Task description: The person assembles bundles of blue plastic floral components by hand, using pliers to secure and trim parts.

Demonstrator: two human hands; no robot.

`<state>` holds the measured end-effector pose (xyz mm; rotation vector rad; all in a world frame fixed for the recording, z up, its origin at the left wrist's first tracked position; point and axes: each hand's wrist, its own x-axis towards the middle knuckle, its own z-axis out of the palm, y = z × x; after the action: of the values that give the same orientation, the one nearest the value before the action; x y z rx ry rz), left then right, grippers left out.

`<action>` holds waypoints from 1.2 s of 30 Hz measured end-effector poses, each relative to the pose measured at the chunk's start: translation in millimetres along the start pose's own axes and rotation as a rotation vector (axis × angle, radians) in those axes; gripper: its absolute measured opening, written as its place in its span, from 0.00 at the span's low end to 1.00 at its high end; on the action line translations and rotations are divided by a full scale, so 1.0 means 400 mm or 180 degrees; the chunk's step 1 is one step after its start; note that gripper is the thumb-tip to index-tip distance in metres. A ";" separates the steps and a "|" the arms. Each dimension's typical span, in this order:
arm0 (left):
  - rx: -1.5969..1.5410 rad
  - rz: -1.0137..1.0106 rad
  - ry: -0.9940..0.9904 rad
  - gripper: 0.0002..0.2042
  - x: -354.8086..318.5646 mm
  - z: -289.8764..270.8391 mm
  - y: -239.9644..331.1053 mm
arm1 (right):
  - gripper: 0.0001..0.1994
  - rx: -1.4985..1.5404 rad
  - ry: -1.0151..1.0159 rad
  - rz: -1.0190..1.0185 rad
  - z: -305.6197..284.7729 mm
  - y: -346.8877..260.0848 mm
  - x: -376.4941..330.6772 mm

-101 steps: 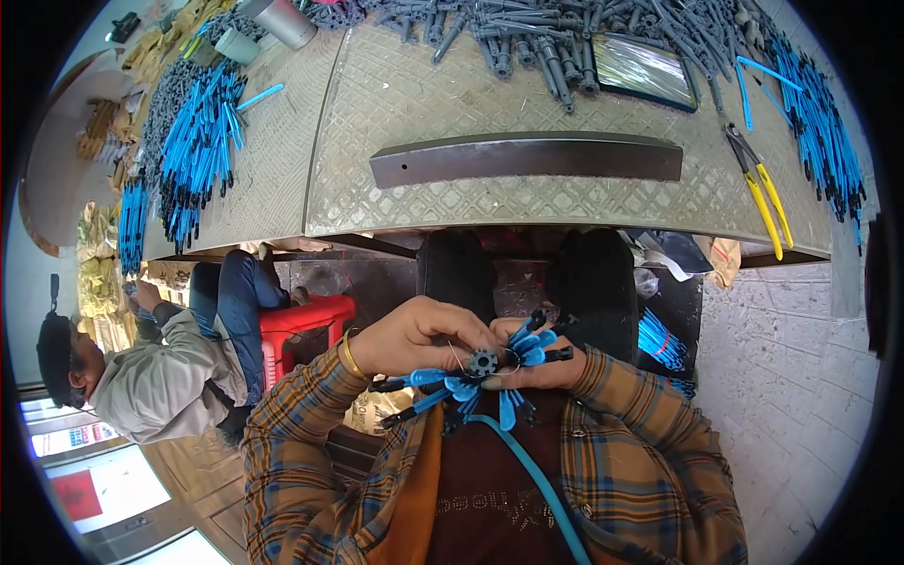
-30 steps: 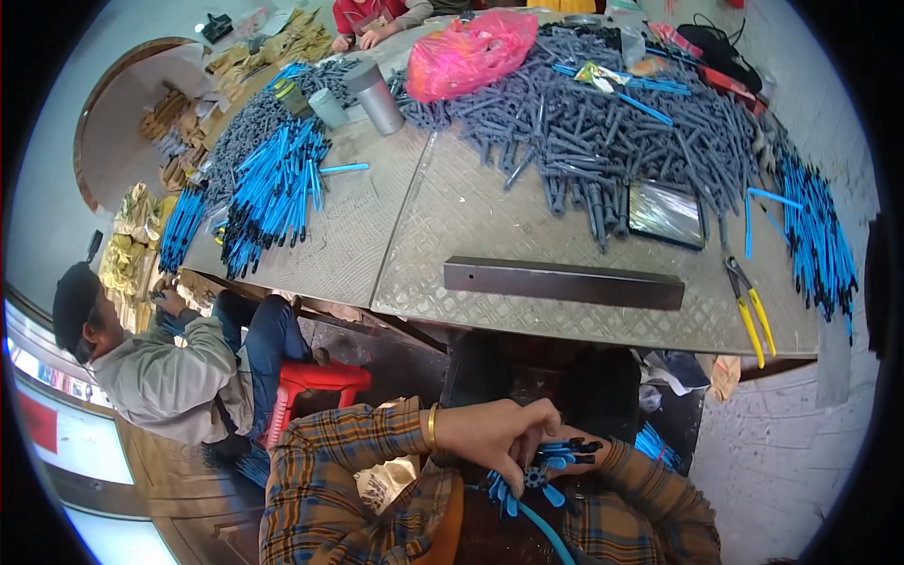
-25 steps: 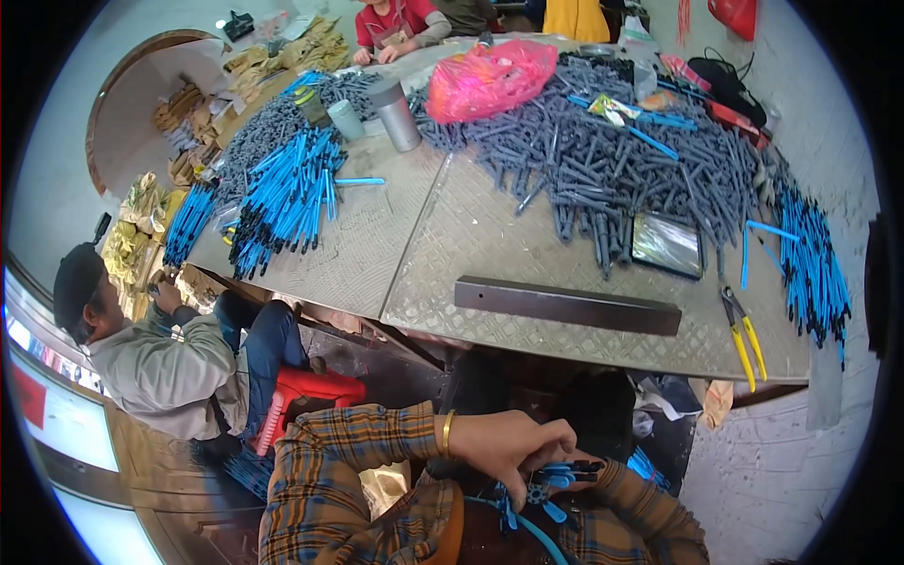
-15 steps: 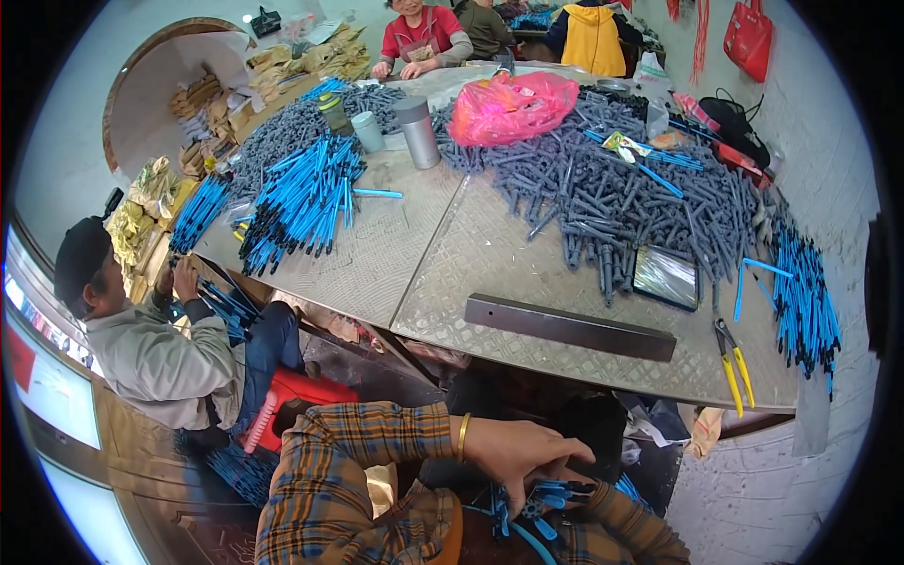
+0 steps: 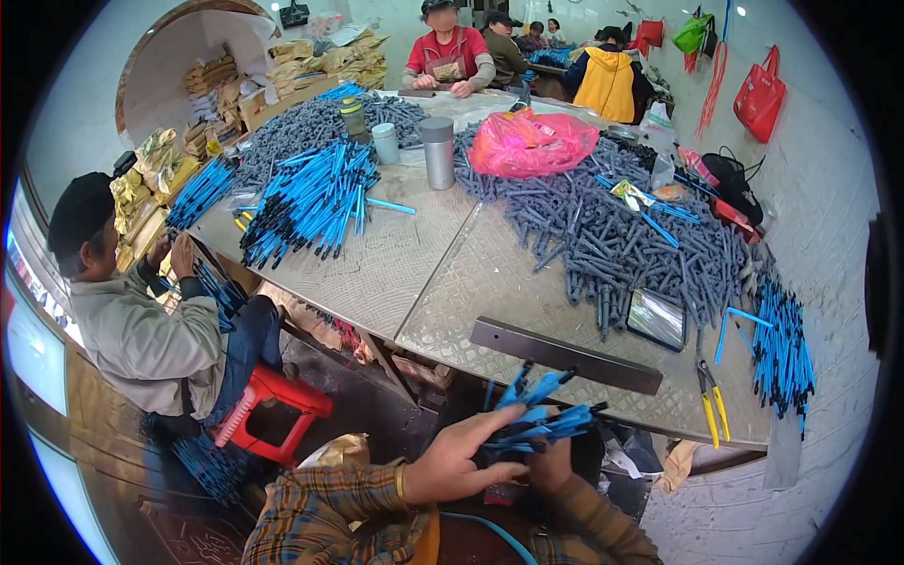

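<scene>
At the lower centre of the frame, the right hand seems to hold the blue bundle (its fingers mostly hidden); the left hand is spread wide. 1 hand should keep steady support.

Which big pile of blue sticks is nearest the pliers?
The right-hand pile, beside the pliers; the other big piles lie well to its left.

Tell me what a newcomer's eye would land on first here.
Likely the pink plastic bag on the heap of grey parts, far across the table. Next, the blue sticks with black tips spread on its left half. Nearest, lower centre, the person's left hand and right hand are at a blue-and-black bundle.
</scene>
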<state>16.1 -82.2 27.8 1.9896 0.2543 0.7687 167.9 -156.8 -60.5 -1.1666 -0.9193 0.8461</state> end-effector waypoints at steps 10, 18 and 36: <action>0.0306 -0.0289 0.0649 0.20 -0.028 -0.006 -0.045 | 0.11 0.0407 0.0098 0.0256 0.099 0.050 -0.031; 0.0104 -0.0346 0.0514 0.18 -0.023 -0.017 -0.083 | 0.15 -0.0070 -0.0062 0.0082 0.076 0.102 -0.047; 0.0065 0.0057 -0.0058 0.15 0.010 -0.087 -0.127 | 0.33 -0.0349 -0.2181 0.0372 -0.044 -0.011 0.039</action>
<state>4.5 -28.9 -1.0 2.0196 0.2347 0.7619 190.3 -149.9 -56.5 -1.0386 -1.4754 1.3443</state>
